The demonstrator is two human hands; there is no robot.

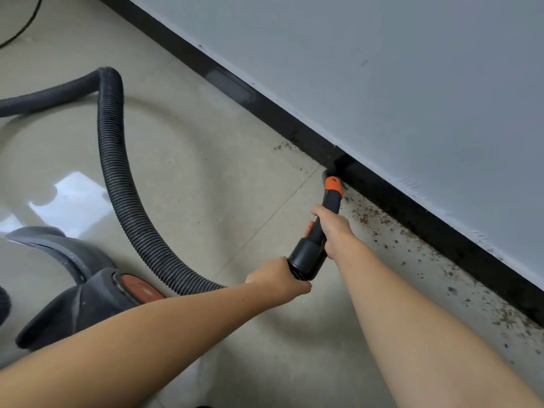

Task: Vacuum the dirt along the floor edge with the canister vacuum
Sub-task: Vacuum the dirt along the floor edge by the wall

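Note:
A black nozzle with an orange collar (pixel 333 185) touches the floor at the foot of the black baseboard (pixel 265 108). My right hand (pixel 334 228) grips the nozzle tube just behind the collar. My left hand (pixel 278 279) holds the thick black cuff (pixel 307 260) where the ribbed hose (pixel 117 160) joins. The hose loops away to the left. The grey canister vacuum (pixel 76 293), with an orange button, sits at the lower left. Brown dirt crumbs (pixel 369 217) lie along the baseboard to the right of the nozzle, and a small patch (pixel 282 147) lies beyond it.
A pale wall (pixel 412 83) rises above the baseboard and runs diagonally from upper left to lower right. The floor is glossy beige tile with a grout line (pixel 273 213). A thin black cord (pixel 26 23) crosses the upper left corner.

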